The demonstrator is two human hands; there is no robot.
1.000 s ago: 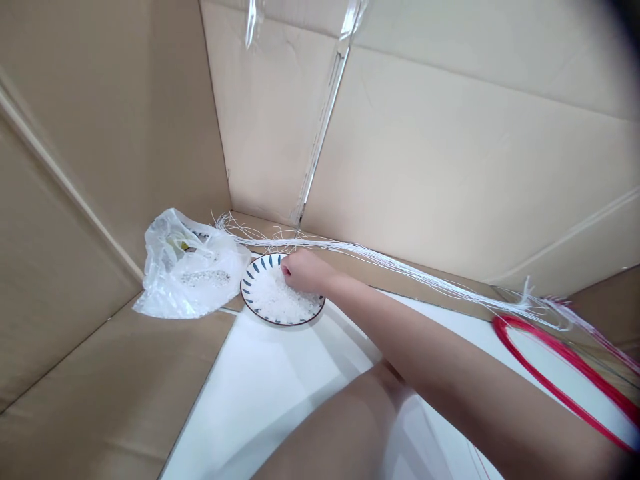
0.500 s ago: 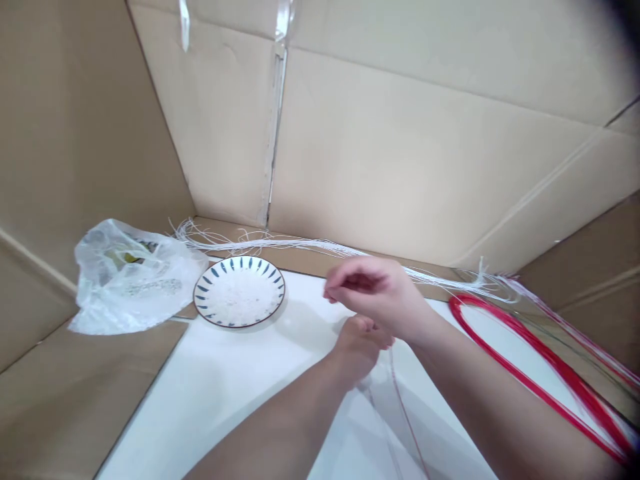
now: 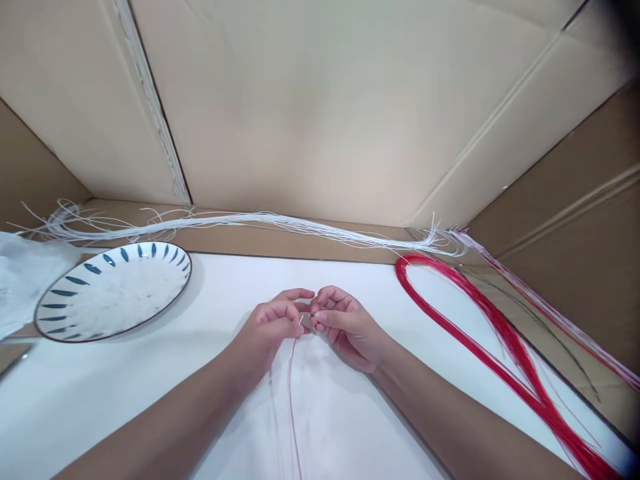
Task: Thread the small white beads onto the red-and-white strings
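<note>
My left hand (image 3: 275,325) is closed, with thumb and index finger pinching a thin reddish cord (image 3: 291,393) near its upper end. The cord hangs down from there over the white tabletop toward the bottom of the view. Just to the right, my right hand (image 3: 350,327) pinches something tiny between thumb and fingertips, too small to make out. The fingertips of both hands almost meet above the white table (image 3: 235,280).
A plate with blue marks (image 3: 117,293) stands at the left beside a plastic bag (image 3: 30,280). White strands (image 3: 280,223) run along the back edge. Looped red cords (image 3: 470,340) lie at the right. Cardboard walls (image 3: 310,120) surround the table.
The view has swung right, so plate and bag appear farther left. My right hand has come down from above my left hand to beside it, and their fingertips now face each other.
</note>
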